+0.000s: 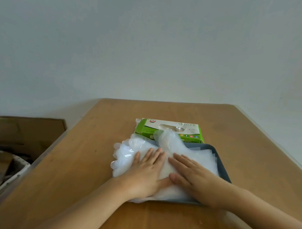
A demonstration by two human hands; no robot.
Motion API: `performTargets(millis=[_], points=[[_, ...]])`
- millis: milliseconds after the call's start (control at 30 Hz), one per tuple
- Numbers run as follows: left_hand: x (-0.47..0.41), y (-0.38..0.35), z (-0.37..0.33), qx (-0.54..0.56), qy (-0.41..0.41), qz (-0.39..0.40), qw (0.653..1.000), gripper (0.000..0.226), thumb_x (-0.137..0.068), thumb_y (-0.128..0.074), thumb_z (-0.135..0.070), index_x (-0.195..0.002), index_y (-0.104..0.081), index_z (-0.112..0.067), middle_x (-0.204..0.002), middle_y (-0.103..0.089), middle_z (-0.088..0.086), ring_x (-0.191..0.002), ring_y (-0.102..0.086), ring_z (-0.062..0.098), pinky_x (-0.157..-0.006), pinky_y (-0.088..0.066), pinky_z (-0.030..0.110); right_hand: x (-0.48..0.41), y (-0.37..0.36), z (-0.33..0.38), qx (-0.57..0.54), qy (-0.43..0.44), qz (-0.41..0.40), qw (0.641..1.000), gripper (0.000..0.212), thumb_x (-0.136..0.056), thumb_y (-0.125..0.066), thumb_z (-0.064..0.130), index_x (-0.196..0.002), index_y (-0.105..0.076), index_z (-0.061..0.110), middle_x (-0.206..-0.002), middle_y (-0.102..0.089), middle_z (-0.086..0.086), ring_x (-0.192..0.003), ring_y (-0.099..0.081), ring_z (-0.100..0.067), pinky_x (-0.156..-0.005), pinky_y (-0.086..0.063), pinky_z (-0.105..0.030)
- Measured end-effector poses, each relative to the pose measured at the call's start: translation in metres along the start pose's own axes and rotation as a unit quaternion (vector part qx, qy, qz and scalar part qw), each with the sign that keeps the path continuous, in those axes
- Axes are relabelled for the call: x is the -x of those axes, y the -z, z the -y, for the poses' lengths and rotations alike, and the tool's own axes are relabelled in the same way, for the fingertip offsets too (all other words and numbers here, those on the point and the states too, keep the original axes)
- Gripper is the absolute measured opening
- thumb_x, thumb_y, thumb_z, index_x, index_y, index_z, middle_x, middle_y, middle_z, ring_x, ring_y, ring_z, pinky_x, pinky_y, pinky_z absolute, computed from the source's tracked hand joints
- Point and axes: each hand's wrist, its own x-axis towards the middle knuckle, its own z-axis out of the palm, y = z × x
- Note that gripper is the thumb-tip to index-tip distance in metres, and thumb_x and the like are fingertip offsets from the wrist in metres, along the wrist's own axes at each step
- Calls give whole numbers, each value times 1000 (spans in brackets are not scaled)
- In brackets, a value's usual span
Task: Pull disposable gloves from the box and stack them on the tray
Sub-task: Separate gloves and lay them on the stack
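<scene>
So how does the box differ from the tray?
The box is green printed card with a slot on top; the tray is grey-blue, shallow and open. The box lies farther back; the tray lies nearer, under the left hand and right hand. The tray is heaped with clear gloves that spill over its left edge; the box hides most of its own. Both are rectangular, on the table.

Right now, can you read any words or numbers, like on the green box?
No text here is clear enough to quote.
Top of the green box: a red round logo and grey print, too blurred to read.
Front side of the green box: small coloured squares and pale print, too small to read.
gloves, tray, table: no writing shows.
</scene>
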Motion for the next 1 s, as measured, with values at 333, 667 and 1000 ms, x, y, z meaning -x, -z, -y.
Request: performTargets(millis=[333, 667, 1000], points=[[17, 34, 30, -25, 74, 91, 993, 115, -72, -41, -85, -151, 17, -25, -158, 23, 1, -146, 20, 20, -116, 14, 43, 21, 37, -40, 124, -22, 132, 983, 86, -81, -35, 75, -147, 12, 46, -155, 16, 17, -146, 9, -9, -114, 10, -30], [-34, 89, 68, 169, 68, -102, 978, 55, -89, -55, -53, -137, -48, -27, -139, -51, -5, -124, -49, 12, -102, -40, 29, -54, 83, -60, -7, -18, -114, 993, 36, -96, -51, 36, -133, -52, 34, -133, -52, 14, -114, -53, -9, -89, -36, -17], [-102, 58, 86, 245, 35, -90, 965, 54, -94, -56, -38, -144, -38, -32, -156, -28, -3, -145, -22, 13, -116, -17, 28, -146, 66, -80, 22, 36, -36, 998, 42, -99, -48, 17, -134, -50, 40, -159, -16, 4, -146, -9, -16, -115, -6, -28]])
